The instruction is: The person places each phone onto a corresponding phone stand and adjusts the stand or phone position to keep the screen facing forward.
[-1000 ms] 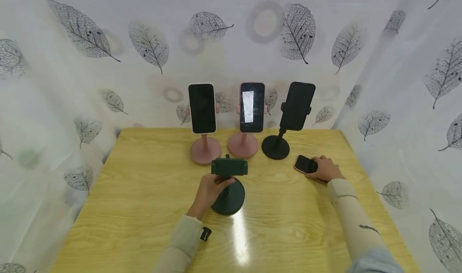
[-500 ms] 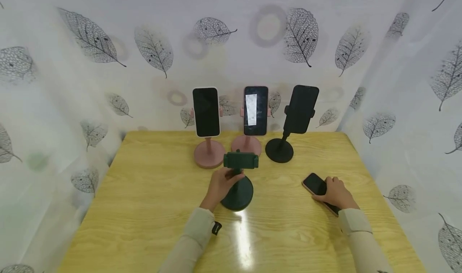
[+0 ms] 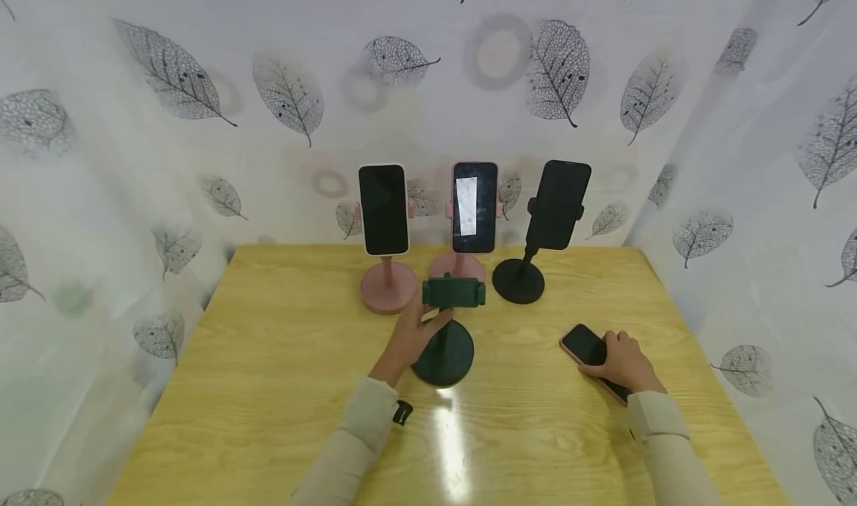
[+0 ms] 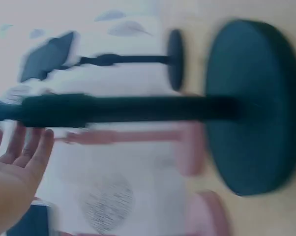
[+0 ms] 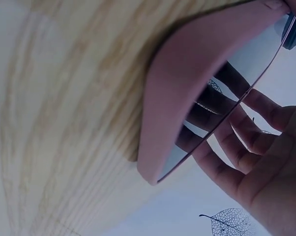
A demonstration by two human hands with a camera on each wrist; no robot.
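Note:
A dark green phone stand [image 3: 454,292] with a vacant clamp stands upright on its round base, close before the middle pink stand. My left hand [image 3: 408,335] holds its neck, thumb and fingers on either side just under the clamp. The left wrist view shows the fingers [image 4: 30,145] against the stem; the thumb is hidden there. On the right of the table a dark-screened phone in a pink case [image 3: 584,344] lies face up and slanted. My right hand [image 3: 626,362] holds it across its width, the thumb along its left edge. The right wrist view shows the fingers [image 5: 222,167] reflected in the screen.
Along the back stand a pink stand [image 3: 388,288] with a white-edged phone [image 3: 384,210], another pink stand [image 3: 438,266] with a dark phone [image 3: 483,208], and a black stand [image 3: 518,280] with a tilted black phone [image 3: 559,205]. A leaf-patterned curtain [image 3: 294,193] surrounds the wooden table [image 3: 281,387].
My left hand has slid the green stand away from me and slightly right, nearer the pink stands. My right hand has drawn the pink-cased phone back towards me, mostly in the first half second.

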